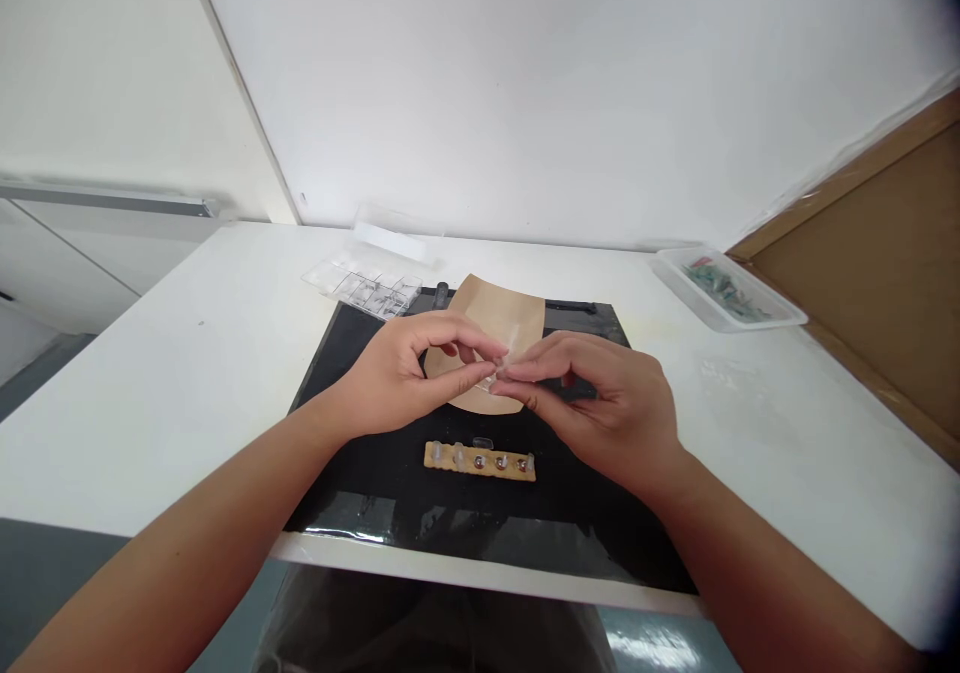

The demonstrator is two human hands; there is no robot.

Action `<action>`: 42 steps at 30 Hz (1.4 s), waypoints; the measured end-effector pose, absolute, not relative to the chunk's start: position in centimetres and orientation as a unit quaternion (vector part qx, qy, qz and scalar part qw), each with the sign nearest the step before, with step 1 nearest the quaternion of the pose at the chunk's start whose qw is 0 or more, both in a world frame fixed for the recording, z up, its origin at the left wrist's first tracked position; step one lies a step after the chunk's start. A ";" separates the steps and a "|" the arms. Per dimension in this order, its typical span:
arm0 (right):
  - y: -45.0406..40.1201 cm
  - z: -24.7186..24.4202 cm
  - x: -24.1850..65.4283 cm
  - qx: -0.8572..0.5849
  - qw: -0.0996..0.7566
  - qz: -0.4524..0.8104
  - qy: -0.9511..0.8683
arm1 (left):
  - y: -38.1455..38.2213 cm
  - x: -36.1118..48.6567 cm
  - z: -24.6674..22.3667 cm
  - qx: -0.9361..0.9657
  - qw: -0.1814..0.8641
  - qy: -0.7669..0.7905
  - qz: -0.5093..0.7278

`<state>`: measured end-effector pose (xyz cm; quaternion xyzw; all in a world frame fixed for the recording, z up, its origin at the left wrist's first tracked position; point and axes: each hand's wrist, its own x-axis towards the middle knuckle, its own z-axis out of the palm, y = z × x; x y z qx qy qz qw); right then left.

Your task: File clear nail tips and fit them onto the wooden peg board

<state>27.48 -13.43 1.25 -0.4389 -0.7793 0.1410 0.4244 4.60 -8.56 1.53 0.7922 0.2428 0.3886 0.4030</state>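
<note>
Now between the fingertips: a small clear piece (487, 384), held up in front of the brown sheet (517, 299); its exact shape is too small to tell.
Left hand (405, 368): thumb and forefinger pinched on the clear piece.
Right hand (607, 403): thumb and forefinger closed on the same piece, close against the left fingertips.
Tan strip (490, 470): on the black mat (360, 478), nearer the person than the hands, with clear bits and shiny round spots along it.
Clear oval (483, 443): just beside the strip's far edge.
Divided box (367, 288): see-through, lid raised, small things in its compartments, by the mat's far left corner.
White tub (784, 318): greenish bits inside, far right on the white table (202, 373).
</note>
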 end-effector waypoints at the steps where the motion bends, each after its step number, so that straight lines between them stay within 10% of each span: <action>1: -13.5 1.3 27.4 -0.435 0.424 0.133 -0.784 | -8.6 4.6 1.5 0.784 0.424 0.243 0.383; 26: -14.9 1.9 26.3 -0.469 0.360 0.106 -0.799 | -8.2 4.3 1.6 0.711 0.546 0.282 0.343; 42: -18.0 0.3 26.2 -0.507 0.246 0.209 -0.800 | -7.5 4.4 1.0 0.839 0.113 0.323 0.422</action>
